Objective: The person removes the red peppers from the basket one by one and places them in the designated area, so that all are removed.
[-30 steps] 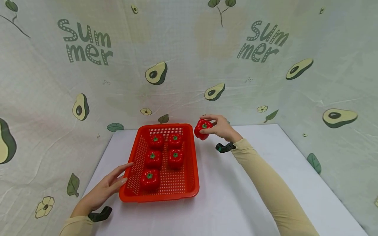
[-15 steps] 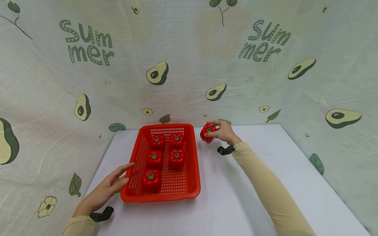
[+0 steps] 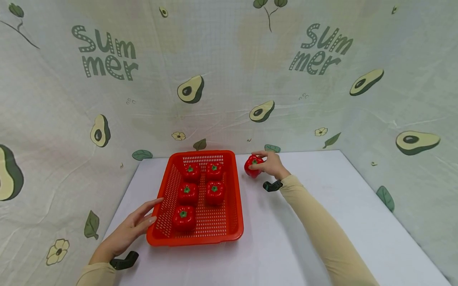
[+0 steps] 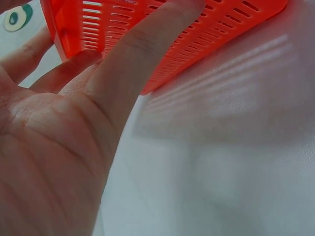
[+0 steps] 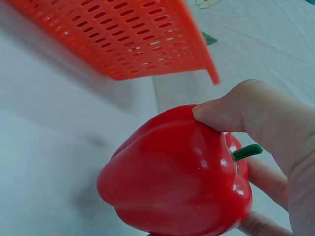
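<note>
Head view: right hand (image 3: 272, 165) — thumb and fingers clamped on red bell pepper (image 5: 172, 172) — lowered slightly, beside far right corner of red basket (image 3: 212, 223); likely near table (image 3: 272, 246), contact unclear. Left hand (image 3: 123, 234), fingers apart, touches left rim.

Far side: patterned cloth (image 3: 222, 127) is hanging just behind the red basket (image 3: 195, 240), blocking passage. Left rim: left grip (image 3: 123, 230) is occupying part of it. Inside: five red peppers (image 3: 188, 196) are lining the left column and the far part of the right, leaving room at the near right corner. Right: held pepper (image 5: 167, 172) and right grip (image 3: 270, 165) are taking up the spot near the far right corner; nearer the person, table (image 3: 275, 238) is lying open beneath the right sleeve (image 3: 318, 218).
</note>
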A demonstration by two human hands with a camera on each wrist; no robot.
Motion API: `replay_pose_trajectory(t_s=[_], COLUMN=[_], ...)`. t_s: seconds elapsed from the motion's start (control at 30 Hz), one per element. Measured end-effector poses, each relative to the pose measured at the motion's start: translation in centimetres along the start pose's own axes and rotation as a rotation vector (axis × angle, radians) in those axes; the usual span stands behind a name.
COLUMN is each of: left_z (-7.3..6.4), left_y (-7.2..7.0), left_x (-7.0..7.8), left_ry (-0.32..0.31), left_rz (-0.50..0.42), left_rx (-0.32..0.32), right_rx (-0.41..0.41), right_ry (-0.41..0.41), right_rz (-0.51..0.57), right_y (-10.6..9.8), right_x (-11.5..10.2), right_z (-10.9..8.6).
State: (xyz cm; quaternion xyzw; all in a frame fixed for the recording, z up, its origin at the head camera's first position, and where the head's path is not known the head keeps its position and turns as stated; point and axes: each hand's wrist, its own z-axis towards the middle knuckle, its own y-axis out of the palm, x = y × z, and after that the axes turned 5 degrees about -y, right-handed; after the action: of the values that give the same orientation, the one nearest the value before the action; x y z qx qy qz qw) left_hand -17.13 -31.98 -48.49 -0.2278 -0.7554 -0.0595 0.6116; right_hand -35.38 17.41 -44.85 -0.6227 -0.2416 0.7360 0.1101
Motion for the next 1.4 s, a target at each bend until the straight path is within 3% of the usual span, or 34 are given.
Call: replay_pose_trajectory(t_s=[0.43, 0.87, 1.4], left_z=[0.1, 0.0, 0.1], left_y=[0.2, 0.4, 0.4], left_x=[-0.1, -0.1, -0.1], left_ry=[-0.006, -0.023, -0.014], left_rz=[-0.031, -0.007, -0.009], left_rx=[-0.01, 0.025, 0.02], right_rx=[0.015, -0.011, -0.019], right_ry=[0.015, 0.061, 0.026], right_rz=[-0.045, -0.063, -0.075], right_y=[0.4, 0.5, 0.6], right_x=[0.7, 1.2, 1.5], right_z=[-0.5, -0.4, -0.3])
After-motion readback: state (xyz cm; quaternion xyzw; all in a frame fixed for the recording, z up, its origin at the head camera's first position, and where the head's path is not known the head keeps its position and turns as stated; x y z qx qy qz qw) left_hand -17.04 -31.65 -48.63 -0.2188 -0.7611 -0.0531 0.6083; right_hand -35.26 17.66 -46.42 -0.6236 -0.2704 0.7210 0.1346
